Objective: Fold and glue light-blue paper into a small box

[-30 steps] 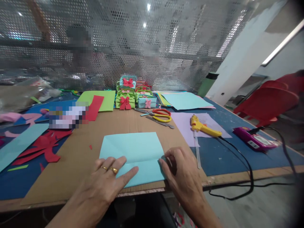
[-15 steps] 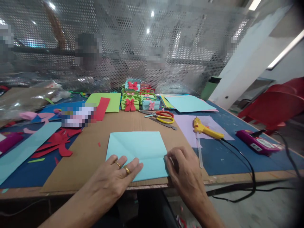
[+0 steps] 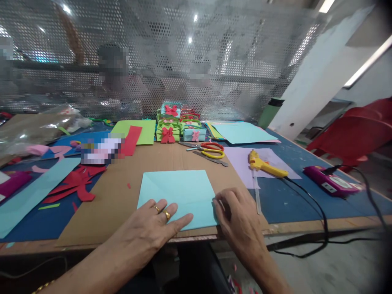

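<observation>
Head view: light-blue paper sheet lay folded on cardboard mat at near table edge, w/ a diagonal crease showing. Left hand lay flat, fingers spread, pressing its near edge; right hand pinched the right corner. Folding looked early, no box shape yet. Finished paper gift boxes, scissors & glue gun sat further back on blue table; perforated metal screen behind.

Matt light-blue paper sheet lies on rough brown cardboard; far behind, a perforated metal screen; glossy plastic glue gun at right.
</observation>
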Motion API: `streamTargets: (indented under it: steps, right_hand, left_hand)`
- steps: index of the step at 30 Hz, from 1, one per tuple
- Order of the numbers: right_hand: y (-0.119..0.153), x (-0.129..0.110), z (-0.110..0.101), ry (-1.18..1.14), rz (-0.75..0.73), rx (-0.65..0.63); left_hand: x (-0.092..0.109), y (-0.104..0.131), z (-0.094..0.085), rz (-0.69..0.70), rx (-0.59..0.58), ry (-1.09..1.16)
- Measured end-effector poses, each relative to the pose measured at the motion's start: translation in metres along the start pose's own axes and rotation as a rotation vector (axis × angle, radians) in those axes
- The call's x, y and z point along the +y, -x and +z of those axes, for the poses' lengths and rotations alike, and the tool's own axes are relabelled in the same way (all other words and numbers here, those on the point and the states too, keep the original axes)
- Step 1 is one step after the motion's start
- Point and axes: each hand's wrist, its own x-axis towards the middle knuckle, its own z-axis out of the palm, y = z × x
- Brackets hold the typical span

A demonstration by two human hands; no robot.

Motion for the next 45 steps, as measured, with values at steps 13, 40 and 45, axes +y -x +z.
streamTargets:
  steps: [13, 40, 45]
  right_hand:
    - [0.036, -0.039, -0.006, -0.156, -0.463, -0.089]
    - [0.028, -0.015, -0.007, 0.062, -0.637, -0.216]
    - [0.034, -0.010, 0.002, 0.136, -0.617, -0.179]
  left_hand:
    - [0.005, 0.001, 0.002, -0.009, 0.030, -0.042]
    - [0.008, -0.002, -0.011, -0.056, -0.039, -0.051]
    - [0.006, 0.016, -0.005, -0.078, 0.017, -0.047]
